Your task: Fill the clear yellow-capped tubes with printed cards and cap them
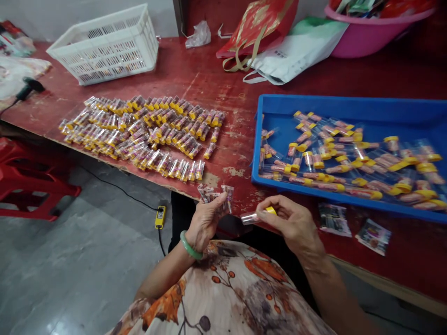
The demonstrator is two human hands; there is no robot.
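Note:
My left hand (pixel 206 218), with a green bangle on the wrist, is closed round a small bundle of clear plastic sleeves (pixel 214 193) at the table's near edge. My right hand (pixel 291 218) pinches one clear tube with a yellow cap (pixel 258 215), held level and pointing toward the left hand. Just beyond the right hand stands a blue tray (pixel 349 109) holding several loose yellow-capped tubes. To the left, rows of wrapped tubes (pixel 146 132) lie side by side on the red table (pixel 216 79).
A white slotted basket (pixel 108 44) stands at the back left. A red gift bag (pixel 258 28), a white bag (pixel 300 49) and a pink basin (pixel 370 32) sit at the back right. Two small printed packets (pixel 352 225) lie near the front edge. A red stool (pixel 31 179) stands on the floor.

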